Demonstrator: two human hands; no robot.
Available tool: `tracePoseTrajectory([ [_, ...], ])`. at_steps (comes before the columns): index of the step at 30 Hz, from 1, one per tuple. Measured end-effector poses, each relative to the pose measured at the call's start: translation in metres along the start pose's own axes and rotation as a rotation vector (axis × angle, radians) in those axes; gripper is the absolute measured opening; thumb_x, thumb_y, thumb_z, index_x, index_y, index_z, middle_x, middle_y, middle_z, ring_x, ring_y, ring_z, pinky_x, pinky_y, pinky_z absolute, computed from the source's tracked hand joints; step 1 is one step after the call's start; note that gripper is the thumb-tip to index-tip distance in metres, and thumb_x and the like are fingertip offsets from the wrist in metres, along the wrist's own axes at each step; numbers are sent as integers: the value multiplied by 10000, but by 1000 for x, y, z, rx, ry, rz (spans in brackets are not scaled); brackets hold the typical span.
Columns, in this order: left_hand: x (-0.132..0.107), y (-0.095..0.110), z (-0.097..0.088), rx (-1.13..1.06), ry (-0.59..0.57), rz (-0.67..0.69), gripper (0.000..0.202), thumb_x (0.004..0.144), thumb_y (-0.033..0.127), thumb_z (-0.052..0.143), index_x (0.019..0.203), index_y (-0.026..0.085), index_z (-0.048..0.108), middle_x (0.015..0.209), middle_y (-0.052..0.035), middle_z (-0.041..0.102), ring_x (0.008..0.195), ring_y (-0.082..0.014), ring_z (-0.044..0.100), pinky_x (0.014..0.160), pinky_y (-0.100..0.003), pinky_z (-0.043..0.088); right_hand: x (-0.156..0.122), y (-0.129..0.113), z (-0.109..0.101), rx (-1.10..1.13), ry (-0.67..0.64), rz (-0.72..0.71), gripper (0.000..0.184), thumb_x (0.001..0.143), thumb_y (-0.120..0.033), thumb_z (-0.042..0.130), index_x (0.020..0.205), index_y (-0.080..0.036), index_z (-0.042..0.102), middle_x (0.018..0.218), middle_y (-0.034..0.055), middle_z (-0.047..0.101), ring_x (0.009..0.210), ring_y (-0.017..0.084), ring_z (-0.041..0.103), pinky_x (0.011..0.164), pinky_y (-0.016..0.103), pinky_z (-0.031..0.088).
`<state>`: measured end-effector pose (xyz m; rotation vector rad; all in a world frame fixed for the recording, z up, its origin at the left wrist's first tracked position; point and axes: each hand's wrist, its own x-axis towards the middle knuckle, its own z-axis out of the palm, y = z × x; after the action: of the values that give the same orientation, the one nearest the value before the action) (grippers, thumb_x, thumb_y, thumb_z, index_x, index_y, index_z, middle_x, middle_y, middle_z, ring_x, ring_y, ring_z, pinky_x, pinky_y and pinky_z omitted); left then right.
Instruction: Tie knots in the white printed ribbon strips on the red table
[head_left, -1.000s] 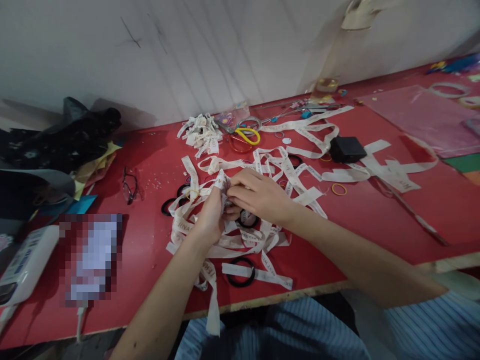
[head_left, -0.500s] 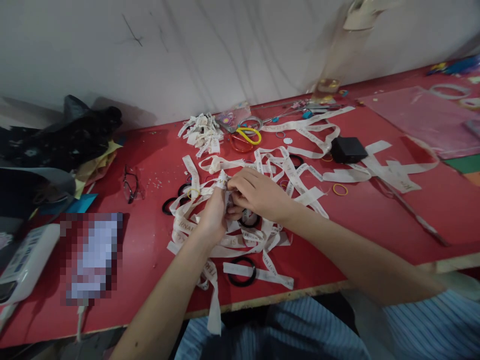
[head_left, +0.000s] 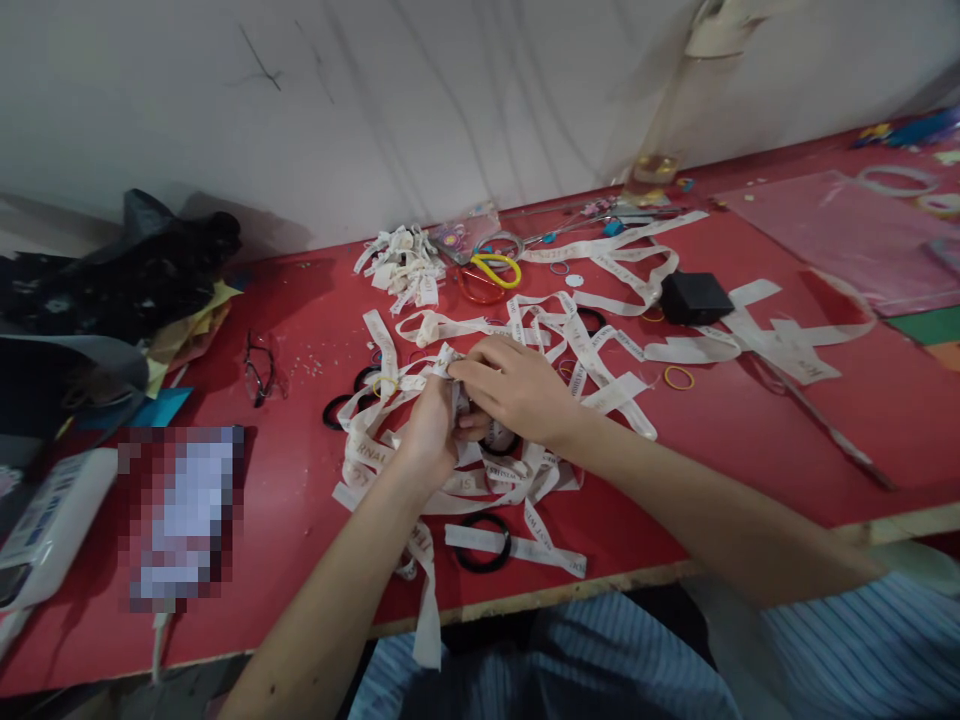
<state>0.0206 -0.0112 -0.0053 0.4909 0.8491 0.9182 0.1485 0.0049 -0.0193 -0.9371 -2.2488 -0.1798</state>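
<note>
Both my hands meet over a tangle of printed white ribbon point(head_left: 469, 483) on the red table. My left hand point(head_left: 433, 430) is closed on a gathered piece of white ribbon point(head_left: 448, 356), which pokes up above the thumb. Against the same piece, my right hand point(head_left: 514, 390) is closed, its fingers curled and partly hidden behind the left. Under and beside the hands lie black rings point(head_left: 499, 437). Another black ring point(head_left: 484, 543) sits near the front edge with a ribbon strip across it.
Behind the hands are a pile of small ribbon pieces point(head_left: 405, 265) and yellow-and-red-handled scissors point(head_left: 495, 272). A black block point(head_left: 696, 298) weighs down ribbon on the right, near a thin rod point(head_left: 825, 425). Eyeglasses point(head_left: 259, 370) and a blurred phone point(head_left: 187, 515) lie left.
My right hand's fingers have shifted slightly up and left onto the top of the gathered ribbon. The left hand stays nearly in place.
</note>
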Motion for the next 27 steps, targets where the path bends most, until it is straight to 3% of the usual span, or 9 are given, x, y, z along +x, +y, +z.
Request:
tracePoseTrajectory([
  [3,0,0,-1,-1,0,-2,233,850,299,441,668,191,346,559,71,283,394,-39,247,373,-134,174,-1,2,2,196,32,37,171,941,-145,459,1007,-179,612,897,57,637,827,169,594,717,283,487],
  [8,2,1,-2,11,-65,31,236,837,321,509,701,188,369,580,76,299,402,-30,246,376,-127,163,-1,5,3,481,97,115,81,922,-167,537,923,-206,608,906,30,652,866,148,625,787,276,503],
  [11,2,3,-1,14,-17,54,238,838,334,516,708,184,385,586,74,321,402,-26,255,374,-126,165,-1,4,3,564,96,182,20,881,-191,616,894,-206,615,882,21,660,834,147,629,756,270,510],
  [14,1,5,2,26,66,57,286,838,392,536,701,177,405,578,71,338,403,-23,261,368,-126,168,-1,3,2,621,71,219,92,842,-188,663,927,-202,632,906,25,667,807,138,635,705,248,522],
  [20,0,8,3,51,101,79,347,839,465,535,687,166,443,559,58,396,395,-20,272,363,-129,170,-3,6,3,604,42,147,253,853,-123,569,1078,-221,629,1070,49,677,967,164,653,809,282,550],
  [27,-1,4,1,49,65,91,299,831,437,576,738,176,460,560,76,362,398,-25,288,370,-132,188,-4,6,-2,444,29,66,241,873,-97,536,1072,-193,633,1063,59,704,1028,174,662,875,286,547],
])
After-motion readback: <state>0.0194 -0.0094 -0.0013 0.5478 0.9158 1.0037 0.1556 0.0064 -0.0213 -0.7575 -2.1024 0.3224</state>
